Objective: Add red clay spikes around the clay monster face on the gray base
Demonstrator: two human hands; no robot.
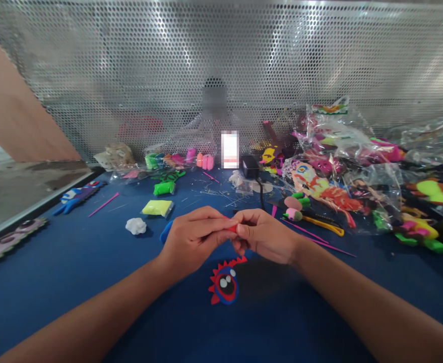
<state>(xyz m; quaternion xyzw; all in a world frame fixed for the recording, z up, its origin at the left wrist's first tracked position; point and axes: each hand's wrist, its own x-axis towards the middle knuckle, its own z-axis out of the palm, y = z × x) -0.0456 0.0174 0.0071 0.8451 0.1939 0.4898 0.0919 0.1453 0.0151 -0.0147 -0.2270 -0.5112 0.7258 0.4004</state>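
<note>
from where i stand, the largest item is a perforated metal panel (130, 60), upright behind the blue bench (161, 312). plastic bags (342, 131) are heaped at the far right, apparently to leave the near middle free for handwork.

both forearms reach in from the near side. the left hand (196, 232) has its fingers laid nearly straight, thumb beneath; the right hand (264, 234) meets it with bent fingers. a spiked figure (226, 287) in red and blue lies just below the hands, likely placed so for ready comparison. the yellow packet (156, 207) and green packet (164, 188) lie beyond the left hand, presumably within reach. a white lump (135, 226) sits near the yellow packet. a pink stick (104, 204) lies farther left, apart from the hands.

smallest noted: the red clay (232, 228). it is off the bench, between the two hands, at the fingertips of each. each grip is closed on it in a light pinch, judged suited to soft stuff; its full shape is hidden by the fingers.
</note>
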